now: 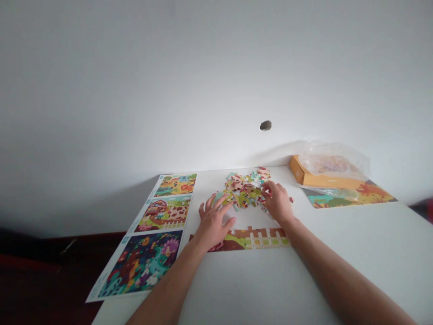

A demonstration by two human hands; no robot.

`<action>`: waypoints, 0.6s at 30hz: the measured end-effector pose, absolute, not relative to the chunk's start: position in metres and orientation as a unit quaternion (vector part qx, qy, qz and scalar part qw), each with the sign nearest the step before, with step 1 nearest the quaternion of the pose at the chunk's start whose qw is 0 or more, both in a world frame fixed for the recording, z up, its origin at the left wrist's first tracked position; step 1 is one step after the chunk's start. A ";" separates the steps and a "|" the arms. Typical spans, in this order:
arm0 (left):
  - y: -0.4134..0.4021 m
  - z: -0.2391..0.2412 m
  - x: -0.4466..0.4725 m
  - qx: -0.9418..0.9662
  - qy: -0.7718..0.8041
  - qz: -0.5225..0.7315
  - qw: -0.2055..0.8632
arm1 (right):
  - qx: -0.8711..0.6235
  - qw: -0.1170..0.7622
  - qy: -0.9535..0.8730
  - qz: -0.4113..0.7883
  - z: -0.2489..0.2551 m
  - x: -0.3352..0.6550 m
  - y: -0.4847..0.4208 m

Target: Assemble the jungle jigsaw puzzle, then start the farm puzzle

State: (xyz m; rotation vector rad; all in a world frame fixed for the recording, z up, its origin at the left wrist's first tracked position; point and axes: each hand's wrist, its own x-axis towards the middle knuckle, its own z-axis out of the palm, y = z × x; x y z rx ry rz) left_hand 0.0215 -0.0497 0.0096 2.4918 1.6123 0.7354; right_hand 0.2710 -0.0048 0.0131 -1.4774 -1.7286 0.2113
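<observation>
A loose pile of jigsaw puzzle pieces [241,194] lies toward the back of the white table. My left hand [214,222] is open at the pile's left side, fingers spread, with its fingertips by the nearest pieces. At the right side of the pile, my right hand [278,201] has its fingers curled together; whatever they pinch is too small to make out. Nearer to me runs a joined strip of puzzle [262,239] with a white fence, brown ground and green grass. My left hand and wrist cover part of its left end, and my right wrist is by its right end.
On the left lies a printed sheet [138,229] with three pictures, the middle one a farm scene. An orange box [306,177] with a clear plastic bag [338,158] on top stands at the back right, over a colourful picture board [375,195]. A wall rises behind the table.
</observation>
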 end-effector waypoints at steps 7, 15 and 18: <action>-0.045 0.012 0.022 0.817 0.433 0.373 0.072 | -0.435 0.496 -0.550 0.512 0.018 0.248 -0.021; -0.042 0.009 0.022 0.799 0.419 0.422 0.086 | -0.393 0.479 -0.502 0.603 0.017 0.242 -0.024; -0.042 0.009 0.022 0.796 0.427 0.420 0.086 | -0.379 0.475 -0.516 0.604 0.018 0.242 -0.024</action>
